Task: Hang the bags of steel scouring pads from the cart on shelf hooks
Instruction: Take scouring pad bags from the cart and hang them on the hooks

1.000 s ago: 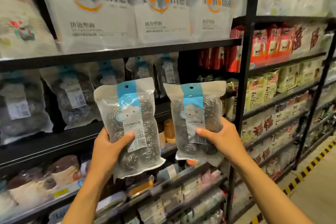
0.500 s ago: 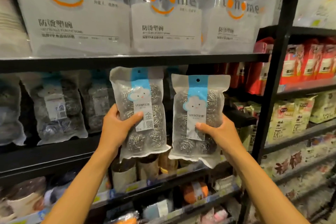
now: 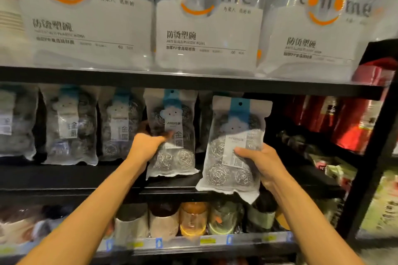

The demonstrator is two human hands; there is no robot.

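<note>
1. Two bags of scouring pads are held up under the black shelf [image 3: 193,80]: left hand [image 3: 148,146] grips the left bag [image 3: 172,159], right hand [image 3: 263,162] grips the right bag [image 3: 226,170].
2. Hung bags [image 3: 71,125] crowd the row just left of them.
3. Bowl packs [image 3: 206,32] stand above; jars [image 3: 192,219] line up below.
</note>
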